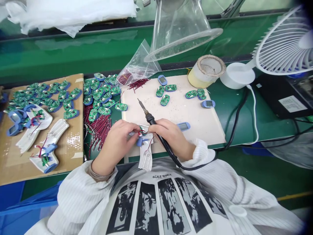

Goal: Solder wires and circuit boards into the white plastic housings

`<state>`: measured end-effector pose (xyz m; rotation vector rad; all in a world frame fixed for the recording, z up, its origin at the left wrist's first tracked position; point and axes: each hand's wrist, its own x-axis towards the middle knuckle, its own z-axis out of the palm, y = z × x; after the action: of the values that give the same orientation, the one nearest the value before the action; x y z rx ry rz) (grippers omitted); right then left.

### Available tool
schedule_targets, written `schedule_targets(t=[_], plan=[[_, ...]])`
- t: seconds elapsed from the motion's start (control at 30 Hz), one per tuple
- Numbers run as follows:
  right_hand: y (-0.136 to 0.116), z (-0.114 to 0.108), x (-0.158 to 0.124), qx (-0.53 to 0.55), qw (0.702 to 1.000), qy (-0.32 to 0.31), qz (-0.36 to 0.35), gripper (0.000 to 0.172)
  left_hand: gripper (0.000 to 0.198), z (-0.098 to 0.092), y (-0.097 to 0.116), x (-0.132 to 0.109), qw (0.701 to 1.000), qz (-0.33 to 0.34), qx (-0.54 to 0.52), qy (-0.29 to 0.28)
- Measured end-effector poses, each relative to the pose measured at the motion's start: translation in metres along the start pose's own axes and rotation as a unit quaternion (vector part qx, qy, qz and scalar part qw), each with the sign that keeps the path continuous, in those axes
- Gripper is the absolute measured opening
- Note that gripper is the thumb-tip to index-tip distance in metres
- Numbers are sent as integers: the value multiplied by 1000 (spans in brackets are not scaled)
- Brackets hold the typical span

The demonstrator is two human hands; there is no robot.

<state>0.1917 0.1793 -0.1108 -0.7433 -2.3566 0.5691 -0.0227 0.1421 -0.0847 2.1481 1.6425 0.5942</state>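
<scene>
My left hand is closed, its thumb and fingers pinching a white plastic housing by the upper end. A small green circuit board, a blue part and red wires sit in that end, partly hidden by the fingers. My right hand is wrapped round a soldering iron, whose tip points up and away from the housing. The right thumb and forefinger also meet near the wires, close to the left fingertips; what they touch there is too small to make out. A blue-framed display lies just right of the hands.
Green circuit boards and red wires are heaped at left, beside a cardboard sheet with more boards and housings. A tape roll, a white fan and a clear funnel-shaped hood stand behind. The iron's cable trails right.
</scene>
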Motion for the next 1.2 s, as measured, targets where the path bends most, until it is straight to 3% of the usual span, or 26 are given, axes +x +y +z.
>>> schedule_targets(t=[0.13,0.23,0.33,0.43,0.57,0.63,0.87,0.97,1.07,1.2], plan=[[-4,6,-5,52,997,50,9,11,6,10,2,1,996,-40,-17,80],[-10,9,-6,40,995,87,-34,9,6,20,7,2,991,-41,-9,124],[-17,8,-3,-11,991,90,-101,11,15,27,10,3,992,-9,-3,124],[-21,4,2,-60,985,92,-135,15,20,28,8,3,996,22,-11,83],[-21,1,6,-59,991,76,-89,20,21,21,4,-3,995,84,-43,5],[-21,-1,7,-39,996,63,-50,20,21,17,5,-6,995,82,-45,-20],[-28,-16,11,94,989,26,111,12,22,19,11,-11,997,60,-28,-35],[-29,-22,13,158,975,4,159,18,25,24,9,-11,997,71,-13,-36],[-27,-24,13,166,973,6,161,17,32,28,6,-11,997,68,-18,-24],[-23,-18,10,109,989,28,98,12,41,28,5,-11,996,71,-50,2]])
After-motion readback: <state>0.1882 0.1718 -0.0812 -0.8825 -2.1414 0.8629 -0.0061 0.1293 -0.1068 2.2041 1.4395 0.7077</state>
